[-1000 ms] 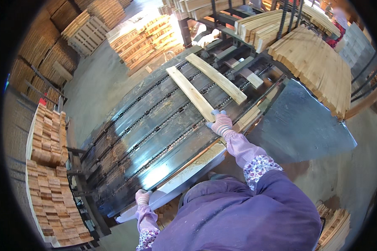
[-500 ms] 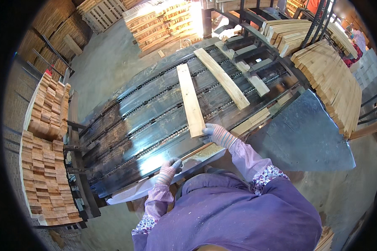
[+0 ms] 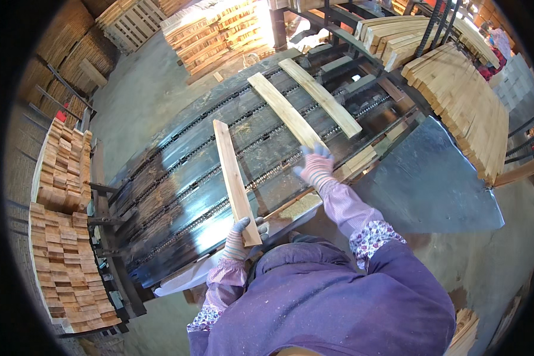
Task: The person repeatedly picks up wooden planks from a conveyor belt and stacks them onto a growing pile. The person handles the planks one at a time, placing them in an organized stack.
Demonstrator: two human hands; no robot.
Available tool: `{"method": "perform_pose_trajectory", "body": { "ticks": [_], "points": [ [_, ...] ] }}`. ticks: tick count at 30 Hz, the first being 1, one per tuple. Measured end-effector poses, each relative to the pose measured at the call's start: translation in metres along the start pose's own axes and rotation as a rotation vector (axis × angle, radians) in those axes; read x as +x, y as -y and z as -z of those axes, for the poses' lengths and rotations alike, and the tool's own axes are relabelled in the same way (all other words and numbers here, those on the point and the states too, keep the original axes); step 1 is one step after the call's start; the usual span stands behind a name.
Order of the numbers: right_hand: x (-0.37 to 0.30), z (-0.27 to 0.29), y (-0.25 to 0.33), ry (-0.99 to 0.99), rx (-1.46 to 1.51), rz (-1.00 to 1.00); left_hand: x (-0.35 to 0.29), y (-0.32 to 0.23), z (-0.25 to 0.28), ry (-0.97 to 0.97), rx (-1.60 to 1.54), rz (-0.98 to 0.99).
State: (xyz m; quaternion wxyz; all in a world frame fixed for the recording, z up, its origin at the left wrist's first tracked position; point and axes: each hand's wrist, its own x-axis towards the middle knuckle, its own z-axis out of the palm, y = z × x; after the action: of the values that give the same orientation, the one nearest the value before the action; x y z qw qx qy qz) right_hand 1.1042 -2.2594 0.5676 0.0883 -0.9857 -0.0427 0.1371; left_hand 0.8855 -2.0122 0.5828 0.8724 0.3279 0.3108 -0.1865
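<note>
My left hand (image 3: 243,235), in a striped glove, grips the near end of a pale wooden board (image 3: 234,178) that slants across the chain conveyor table. My gloved right hand (image 3: 315,165) is spread, its fingers at the near end of a second board (image 3: 285,110); whether they touch it I cannot tell for sure. Farther right, a third board (image 3: 321,97) lies across the chains, with no hand on it. Some of my left fingers are hidden under the board they hold.
Stacked short boards (image 3: 65,261) stand off the table's left end. At the right, a row of boards (image 3: 463,107) rests above a sloping metal sheet (image 3: 427,184). Another lumber stack (image 3: 219,38) is at the back. Sawdust lies on the near ledge (image 3: 299,206).
One board has moved left, from my right hand into my left. My right hand has let go and reached to another board. The remaining boards have shifted along the conveyor.
</note>
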Motion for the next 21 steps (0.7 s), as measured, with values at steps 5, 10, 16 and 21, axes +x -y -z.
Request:
{"method": "perform_pose_trajectory", "body": {
  "ticks": [5, 10, 16, 21],
  "points": [
    [0.029, 0.004, -0.037, 0.072, 0.109, -0.006, 0.007, 0.010, -0.020, -0.060, -0.032, -0.089],
    [0.029, -0.019, -0.042, 0.749, 1.795, -0.080, 0.027, 0.017, -0.035, -0.071, 0.024, -0.198],
    [0.023, -0.035, -0.061, 0.853, 1.881, 0.170, 0.044, 0.015, -0.074, -0.082, 0.065, -0.240],
    [0.019, -0.015, -0.075, 0.954, 1.797, 0.201, 0.072, 0.023, -0.086, -0.078, 0.072, -0.240]
  ]
}}
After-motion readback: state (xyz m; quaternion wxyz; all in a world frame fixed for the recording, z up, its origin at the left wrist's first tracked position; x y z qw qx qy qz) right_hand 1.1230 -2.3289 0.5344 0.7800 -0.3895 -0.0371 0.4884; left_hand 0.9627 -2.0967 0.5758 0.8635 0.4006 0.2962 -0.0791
